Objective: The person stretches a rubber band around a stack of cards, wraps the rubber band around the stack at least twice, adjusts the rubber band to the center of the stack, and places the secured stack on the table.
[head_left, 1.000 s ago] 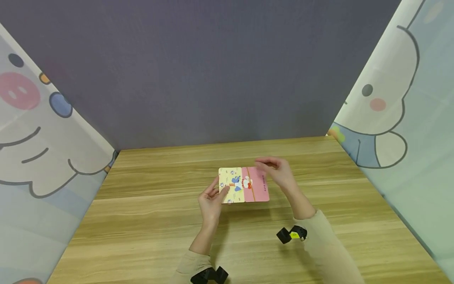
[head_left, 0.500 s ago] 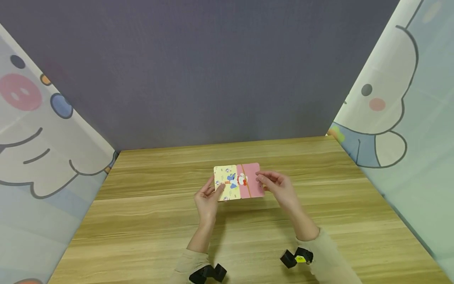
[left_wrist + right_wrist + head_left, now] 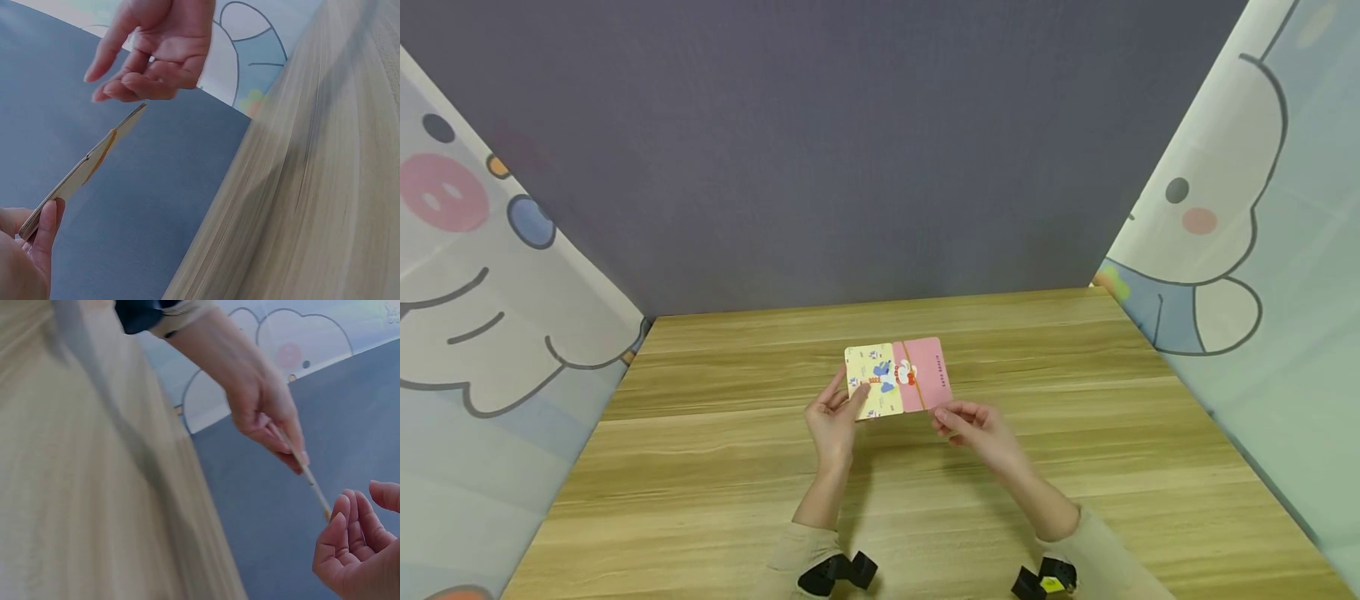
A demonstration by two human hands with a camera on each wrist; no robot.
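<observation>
A small, thin notebook with a yellow half and a pink half is held above the table, printed with cartoon figures. Around its pink half runs an orange elastic band. My left hand pinches the yellow end, thumb on the printed face and fingers behind. My right hand is by the lower right corner of the pink half. In the left wrist view, this right hand shows loosely bent fingers, apart from the notebook's end. The right wrist view shows the thumb spread from the fingers, with nothing between them.
The wood-grain table lies below both hands. A dark grey panel stands along its back edge. Cartoon-printed curtains hang at the left and right. Both wrists carry small black cameras.
The left hand has moved the notebook slightly left and up, tilting it. My right hand has passed from the notebook's upper right corner down along its pink edge to the lower right corner.
</observation>
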